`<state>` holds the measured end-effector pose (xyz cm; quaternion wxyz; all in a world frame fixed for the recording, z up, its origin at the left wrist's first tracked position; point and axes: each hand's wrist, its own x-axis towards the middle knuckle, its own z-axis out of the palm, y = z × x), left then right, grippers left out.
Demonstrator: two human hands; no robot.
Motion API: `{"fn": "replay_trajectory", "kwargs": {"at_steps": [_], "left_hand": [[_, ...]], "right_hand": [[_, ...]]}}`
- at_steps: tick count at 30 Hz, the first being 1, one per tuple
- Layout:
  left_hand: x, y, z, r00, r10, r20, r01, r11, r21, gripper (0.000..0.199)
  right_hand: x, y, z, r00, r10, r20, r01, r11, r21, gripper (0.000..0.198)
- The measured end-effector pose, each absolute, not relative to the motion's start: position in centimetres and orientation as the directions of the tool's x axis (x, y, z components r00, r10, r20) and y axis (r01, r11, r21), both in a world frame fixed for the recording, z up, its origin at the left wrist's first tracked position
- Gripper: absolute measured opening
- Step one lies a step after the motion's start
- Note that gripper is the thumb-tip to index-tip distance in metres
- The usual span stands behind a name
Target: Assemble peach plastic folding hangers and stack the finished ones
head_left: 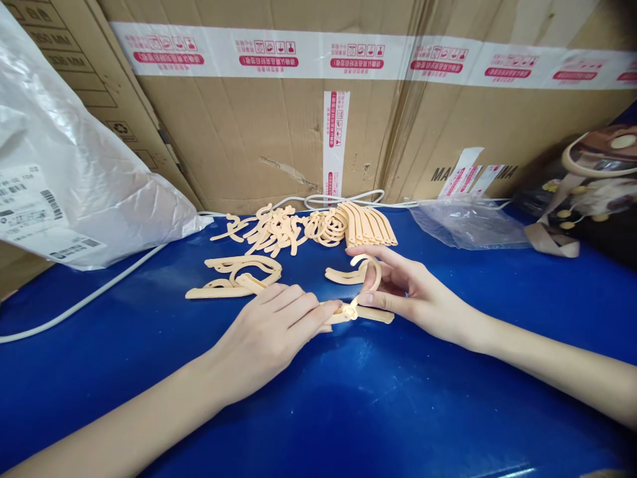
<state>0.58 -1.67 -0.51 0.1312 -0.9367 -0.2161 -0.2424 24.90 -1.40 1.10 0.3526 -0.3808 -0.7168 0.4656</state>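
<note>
Left carton (pixel 92 86): "MM", recycling sign (pixel 121 130); tape (pixel 316 54): Chinese print; back carton (pixel 423 133): "MA", "NA"

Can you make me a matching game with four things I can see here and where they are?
Things:
1. Shiny white plastic parcel with labels
2. Cream-coloured curved hook
3. Long, thin, cream-coloured curved strips
4. Crumpled, see-through plastic bag

Places:
A. Lined up side by side at the back of the shiny blue table
B. Between the thumb and fingers of the right hand
C. On the table, right of the lined-up pieces
D. At the left edge of the picture

Right pairs: 1-D, 2-B, 3-A, 4-C
</note>
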Motion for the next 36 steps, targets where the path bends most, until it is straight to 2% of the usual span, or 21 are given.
{"fn": "replay_trajectory", "kwargs": {"at_steps": [7,16,25,30,36], "left_hand": [[0.81,-1.71,-0.27,0.798,0.332,0.503,0.484,-0.851,-0.206,0.027],[1.09,-1.55,-0.15,0.797,0.34,0.499,0.489,-0.849,-0.201,0.027],[1.14,-1.65,-0.38,0.791,0.369,0.488,0.499,-0.851,-0.164,0.028],[1.05,-1.65,-0.37,0.786,0.38,0.487,0.501,-0.854,-0.142,0.029],[1.5,-2.43,0.24,0.733,0.506,0.454,0.593,-0.803,-0.063,0.026]], "right_hand": [[25.0,-2.16,1.6,-0.467,0.851,0.238,0.377,0.436,-0.817,0.044],[25.03,-2.4,1.5,-0.462,0.844,0.273,0.44,0.485,-0.755,0.047],[24.94,-2.02,1.63,-0.489,0.856,0.165,0.379,0.379,-0.844,0.042],[24.72,-2.18,1.54,-0.464,0.868,0.179,0.348,0.364,-0.864,0.045],[24.32,-2.19,1.01,-0.41,0.886,0.219,0.265,0.345,-0.9,0.042]]}}
